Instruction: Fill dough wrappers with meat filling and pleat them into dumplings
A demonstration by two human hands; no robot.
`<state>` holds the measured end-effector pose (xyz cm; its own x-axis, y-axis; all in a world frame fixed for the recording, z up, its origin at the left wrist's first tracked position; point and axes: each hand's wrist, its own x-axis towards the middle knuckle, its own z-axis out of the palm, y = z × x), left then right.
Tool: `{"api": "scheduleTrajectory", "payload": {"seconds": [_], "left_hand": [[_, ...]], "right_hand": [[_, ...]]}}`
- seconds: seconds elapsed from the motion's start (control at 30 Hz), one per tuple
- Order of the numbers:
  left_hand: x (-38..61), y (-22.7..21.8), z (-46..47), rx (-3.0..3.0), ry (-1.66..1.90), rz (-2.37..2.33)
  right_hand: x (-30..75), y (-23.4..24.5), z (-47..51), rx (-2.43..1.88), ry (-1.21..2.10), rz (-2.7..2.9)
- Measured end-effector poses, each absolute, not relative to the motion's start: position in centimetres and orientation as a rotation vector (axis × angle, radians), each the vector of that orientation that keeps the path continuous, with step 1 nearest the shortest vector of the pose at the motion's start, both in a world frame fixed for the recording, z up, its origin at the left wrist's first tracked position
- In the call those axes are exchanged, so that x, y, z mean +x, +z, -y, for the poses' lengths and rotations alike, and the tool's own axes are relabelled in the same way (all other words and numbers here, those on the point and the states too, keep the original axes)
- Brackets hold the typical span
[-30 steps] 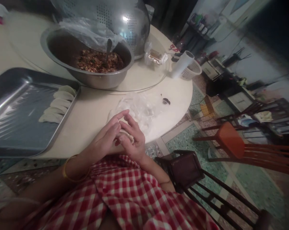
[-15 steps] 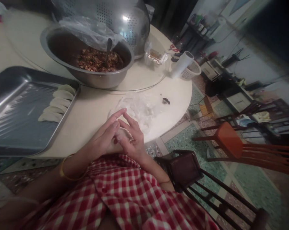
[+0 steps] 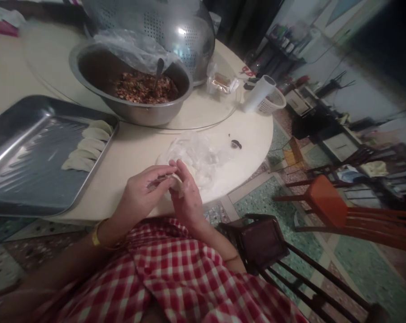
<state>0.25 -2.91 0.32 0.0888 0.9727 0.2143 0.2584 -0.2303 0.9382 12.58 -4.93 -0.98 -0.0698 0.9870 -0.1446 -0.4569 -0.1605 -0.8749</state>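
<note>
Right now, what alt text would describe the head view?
The left hand and right hand hold pale dough between them at the near edge of a table. To their left, a metal tray holds five dumplings; beyond, a metal bowl contains dark mixture.

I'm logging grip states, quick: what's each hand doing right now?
Left hand: closed, fingers pinching the small pale piece of dough.
Right hand: partly curled, holding the same dough.

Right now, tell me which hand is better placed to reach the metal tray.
Probably the left hand: it is nearer the metal tray, with the right hand on its far side. Both hold the dough, though.
</note>
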Motion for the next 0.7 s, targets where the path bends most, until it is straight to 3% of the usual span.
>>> {"api": "scheduleTrajectory", "payload": {"seconds": [0.4,0.7], "left_hand": [[-2.1,0.0,2.7,2.212,1.240,-1.212],[-3.0,1.0,3.4,2.220,1.082,-1.224]], "right_hand": [[13.8,-0.3,3.6,-0.612,2.023,0.355],[14.1,0.3,3.6,-0.756,1.978,0.537]]}}
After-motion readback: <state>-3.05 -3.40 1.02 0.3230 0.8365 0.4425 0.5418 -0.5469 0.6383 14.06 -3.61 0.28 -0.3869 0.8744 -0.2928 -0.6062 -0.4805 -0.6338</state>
